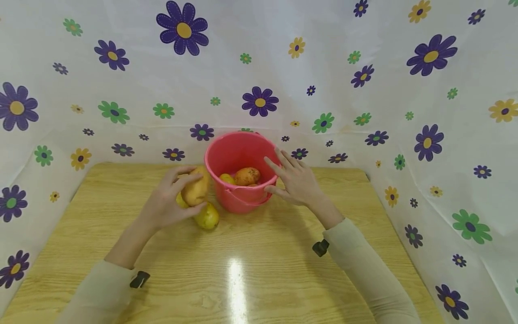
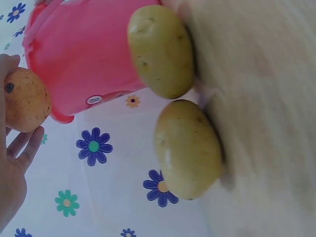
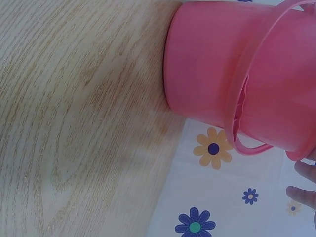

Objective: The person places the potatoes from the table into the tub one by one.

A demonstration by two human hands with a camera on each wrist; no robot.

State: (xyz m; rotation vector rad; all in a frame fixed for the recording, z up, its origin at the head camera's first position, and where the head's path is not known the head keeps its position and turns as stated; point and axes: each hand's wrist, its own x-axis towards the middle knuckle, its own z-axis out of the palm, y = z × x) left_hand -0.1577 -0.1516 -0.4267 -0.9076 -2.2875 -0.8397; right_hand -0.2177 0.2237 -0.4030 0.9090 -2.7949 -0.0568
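My left hand (image 1: 166,202) grips a yellow-brown potato (image 1: 196,188) between thumb and fingers, just left of the bucket's rim. The left wrist view shows this potato (image 2: 27,100) with a dark spot, lifted beside the bucket wall. Two yellow potatoes, one nearer the bucket (image 2: 162,52) and one farther off (image 2: 188,149), lie on the table below that hand. The pink bucket (image 1: 243,201) stands upright, with a brownish potato (image 1: 247,176) and a yellower one (image 1: 227,178) inside. At its right rim, my right hand (image 1: 297,180) has its fingers spread and extended.
The wooden table (image 1: 186,279) reaches back to a white flowered cloth (image 1: 226,67) that hangs behind and on both sides. The bucket's pink handle (image 3: 237,98) hangs down along its front. A black band piece (image 1: 321,247) shows at the right sleeve.
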